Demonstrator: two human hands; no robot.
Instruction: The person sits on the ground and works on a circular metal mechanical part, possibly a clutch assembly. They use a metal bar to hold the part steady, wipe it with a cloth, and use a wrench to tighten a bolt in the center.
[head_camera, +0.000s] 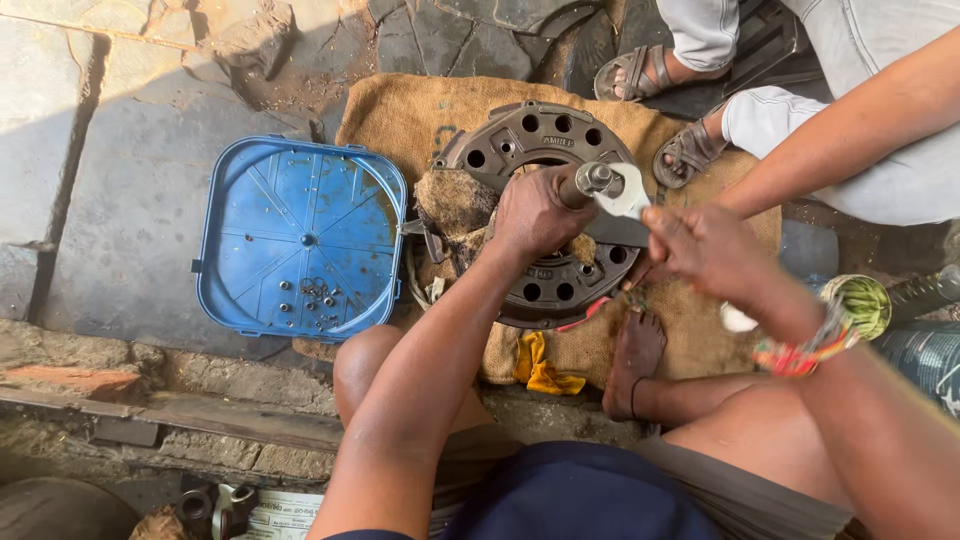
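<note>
A round grey metal clutch plate (545, 140) with holes lies on a burlap sack (400, 115). My left hand (535, 212) is closed around an upright metal shaft (592, 180) standing at the plate's centre. My right hand (705, 250) grips a silver wrench (628, 192) whose head sits on the shaft's top nut. A coloured thread band circles my right wrist. My bare foot (635, 360) rests on the sack beside the plate.
A blue plastic lid (300, 235) with several small bolts lies left of the sack. Another person sits opposite, an arm (850, 130) reaching in, sandalled feet (690, 150) by the plate. A yellow rag (540, 368) and a container (865, 300) lie nearby.
</note>
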